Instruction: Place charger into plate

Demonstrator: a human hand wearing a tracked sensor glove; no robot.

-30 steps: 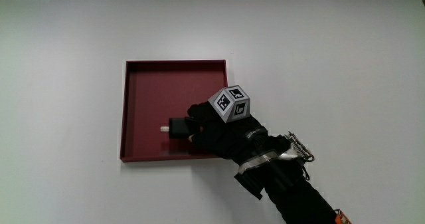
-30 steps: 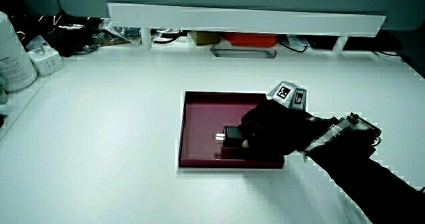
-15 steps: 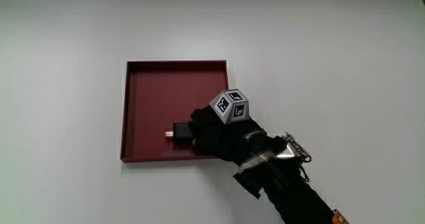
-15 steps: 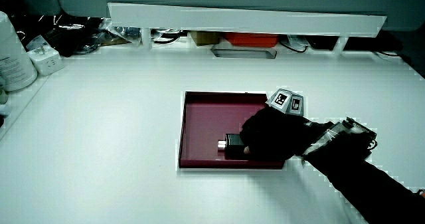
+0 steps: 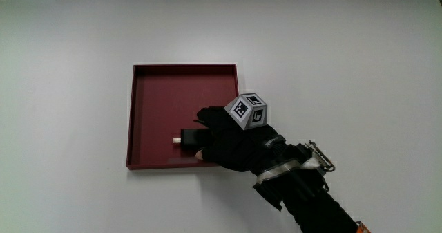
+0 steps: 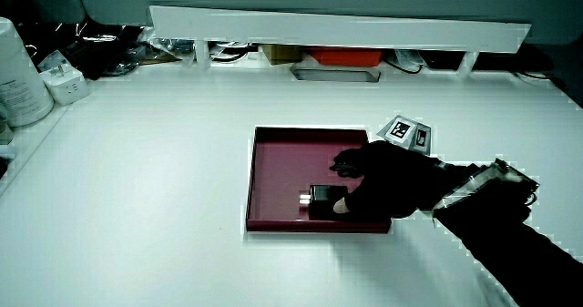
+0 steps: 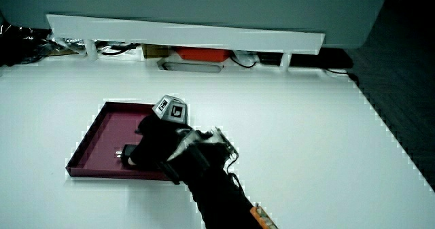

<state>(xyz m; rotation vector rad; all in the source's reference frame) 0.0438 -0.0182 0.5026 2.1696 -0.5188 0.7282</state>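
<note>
A square dark red plate (image 5: 159, 101) lies on the white table, seen in both side views (image 6: 282, 161) (image 7: 98, 130). A small black charger (image 5: 188, 136) with a silvery plug end rests on the plate's floor near the rim closest to the person; both side views (image 6: 321, 196) (image 7: 126, 153) show it too. The gloved hand (image 5: 226, 140) hovers over the plate's corner beside the charger, patterned cube (image 5: 250, 110) on its back. In a side view the hand (image 6: 383, 181) has its fingers spread apart around the charger, not gripping it.
A low white partition (image 6: 337, 25) runs along the table's edge farthest from the person, with a red box (image 6: 342, 54) and cables under it. A white cylindrical container (image 6: 18, 79) and a white plug adapter (image 6: 64, 81) stand at the table's corner.
The charger has been set down on the plate floor nearer the person's rim. The fingers have opened off it and the hand has drawn back slightly.
</note>
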